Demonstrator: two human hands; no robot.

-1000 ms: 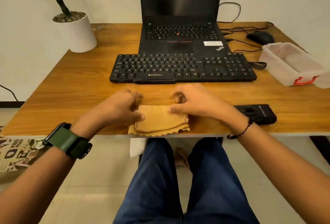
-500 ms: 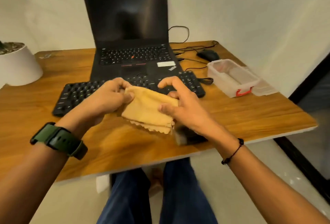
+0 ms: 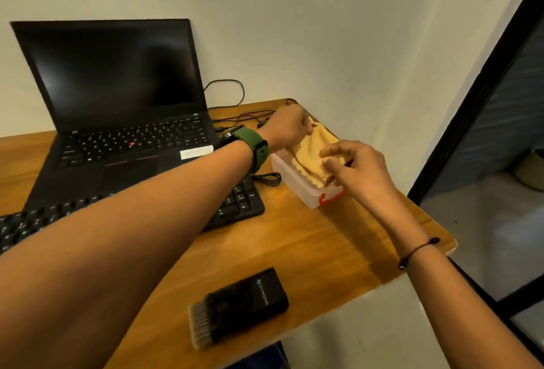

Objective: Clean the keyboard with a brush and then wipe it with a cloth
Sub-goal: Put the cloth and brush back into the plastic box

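The folded tan cloth hangs over the clear plastic box at the desk's right side. My left hand pinches its far end and my right hand pinches its near end. The black brush, bristles pointing left, lies alone near the desk's front edge. The black keyboard sits in front of the laptop, mostly hidden behind my left forearm.
An open black laptop stands at the back left. Black cables run behind the box, and a coiled cable lies beside it. The wooden desk ends just right of the box, near a dark door frame.
Both hands lifted the cloth off the desk's front edge and carried it right, over the plastic box. The view has swung right with them; the brush stayed where it lay.
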